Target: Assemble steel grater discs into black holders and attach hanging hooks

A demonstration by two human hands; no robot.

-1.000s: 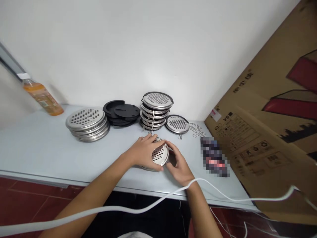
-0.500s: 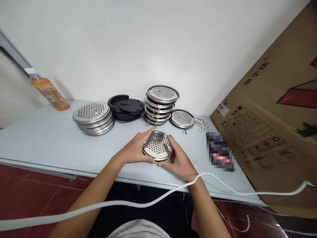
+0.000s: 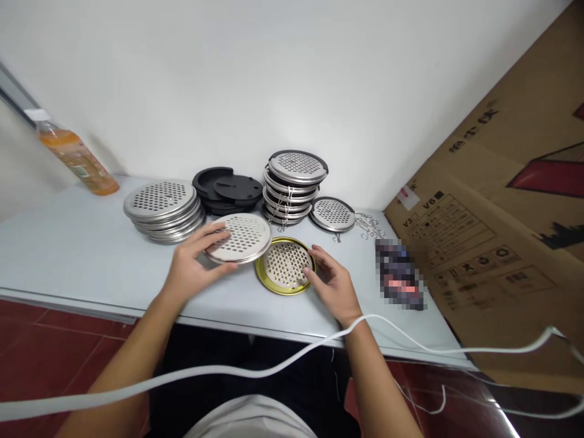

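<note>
My left hand [image 3: 194, 263] grips a round perforated metal lid [image 3: 244, 238], thumb on its near side and fingers over its top. The lid is held slightly tilted, left of a shallow gold-coloured round tin [image 3: 261, 272]. Inside the tin's rim lies a perforated metal disc [image 3: 287, 265]. My right hand [image 3: 335, 283] is closed on the right edge of the tin, its thumb reaching over the rim. Behind my left hand stands a stack of perforated metal lids [image 3: 159, 201].
Black round plastic holders [image 3: 237, 190] lie by the wall, beside a taller stack with perforated lids and chains [image 3: 294, 182]. One more covered holder [image 3: 333, 214] and small wire hooks [image 3: 368, 225] sit right. An orange drink bottle [image 3: 77, 155], cardboard box [image 3: 483, 213] and white cable [image 3: 255, 372] flank the table.
My left hand has lifted the perforated lid off and carried it left, uncovering the gold-coloured tin. My right hand has stayed at the tin's right side.
</note>
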